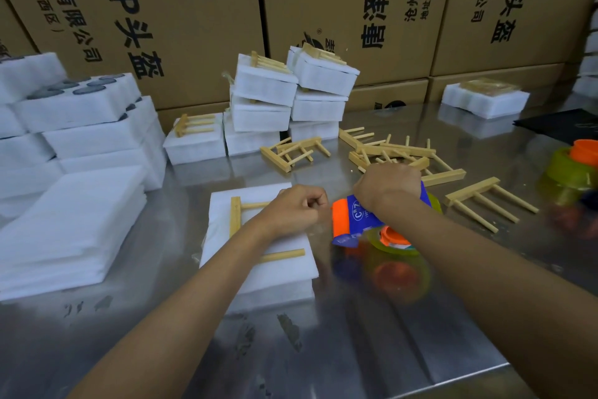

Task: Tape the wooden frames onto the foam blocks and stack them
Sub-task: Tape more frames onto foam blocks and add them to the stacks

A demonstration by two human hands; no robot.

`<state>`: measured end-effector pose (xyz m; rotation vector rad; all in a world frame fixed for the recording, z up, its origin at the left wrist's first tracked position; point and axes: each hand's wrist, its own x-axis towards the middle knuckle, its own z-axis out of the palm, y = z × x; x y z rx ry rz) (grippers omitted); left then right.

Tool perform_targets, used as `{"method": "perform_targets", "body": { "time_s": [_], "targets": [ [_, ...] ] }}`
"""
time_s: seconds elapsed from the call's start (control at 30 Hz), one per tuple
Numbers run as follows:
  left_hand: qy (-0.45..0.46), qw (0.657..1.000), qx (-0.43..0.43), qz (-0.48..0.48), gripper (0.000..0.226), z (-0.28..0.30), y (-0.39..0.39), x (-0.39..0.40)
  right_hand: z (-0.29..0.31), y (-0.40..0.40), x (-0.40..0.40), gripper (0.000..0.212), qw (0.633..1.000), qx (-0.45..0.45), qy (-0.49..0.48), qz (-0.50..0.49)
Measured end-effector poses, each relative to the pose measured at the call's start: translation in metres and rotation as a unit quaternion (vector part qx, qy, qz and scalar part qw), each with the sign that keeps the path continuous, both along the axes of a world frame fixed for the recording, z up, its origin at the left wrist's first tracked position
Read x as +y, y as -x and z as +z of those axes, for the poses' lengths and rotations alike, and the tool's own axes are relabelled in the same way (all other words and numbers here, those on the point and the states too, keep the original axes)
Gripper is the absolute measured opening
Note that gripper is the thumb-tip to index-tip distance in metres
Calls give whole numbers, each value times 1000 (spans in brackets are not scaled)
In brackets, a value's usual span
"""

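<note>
A white foam block [259,272] lies on the steel table in front of me with a wooden frame [235,215] lying flat on top. My left hand [296,207] rests fisted on the frame and block, fingers pinched together at the block's right edge. My right hand [386,186] grips an orange and blue tape dispenser [352,220] with a yellowish tape roll [398,253], just right of the block. Finished foam blocks with frames are stacked behind [265,84]. Loose wooden frames [388,152] lie scattered at the back right.
Piles of bare foam sheets [64,224] fill the left side. Cardboard boxes [194,10] wall off the back. Another taped foam block [482,101] sits at the far right. A second tape roll with an orange core [572,169] lies at the right edge.
</note>
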<state>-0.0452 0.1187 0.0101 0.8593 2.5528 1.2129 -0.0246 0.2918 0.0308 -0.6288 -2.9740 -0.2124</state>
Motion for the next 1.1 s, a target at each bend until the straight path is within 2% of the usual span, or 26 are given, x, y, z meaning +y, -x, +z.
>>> {"method": "perform_targets", "body": {
  "time_s": [0.07, 0.13, 0.27, 0.37, 0.47, 0.57, 0.8, 0.9, 1.03, 1.1],
  "targets": [
    [-79, 996, -38, 15, 20, 4, 0, -4, 0, 1, -4, 23, 1000, -18, -15, 1],
    [-90, 994, -52, 22, 15, 6, 0, -6, -3, 2, -7, 19, 1000, -8, -18, 15],
    [-76, 994, -69, 32, 16, 7, 4, -4, -3, -4, 11, 29, 995, 98, 11, -6],
    [-108, 990, -89, 25, 16, 9, 5, -6, -10, -14, 24, 38, 980, 200, -8, -15],
    [-135, 986, -95, 11, 11, 8, 4, -8, -19, -25, 17, 35, 985, 157, -67, 8],
    [-141, 986, -92, 0, 10, 9, 4, -8, -19, -31, 4, 34, 991, 103, -86, 24],
    [-135, 988, -79, -1, 12, 10, 1, -8, -43, -51, 4, 57, 987, 160, -28, -2],
    [-133, 988, -81, -1, 12, 9, 0, -8, -40, -49, 9, 63, 988, 149, -19, -24],
    [-140, 986, -89, 2, 11, 9, 1, -8, -22, -43, 16, 49, 992, 114, 10, -45],
    [-142, 986, -91, 2, 11, 9, 2, -8, -10, -43, 14, 33, 987, 159, -1, -2]
  ]
}}
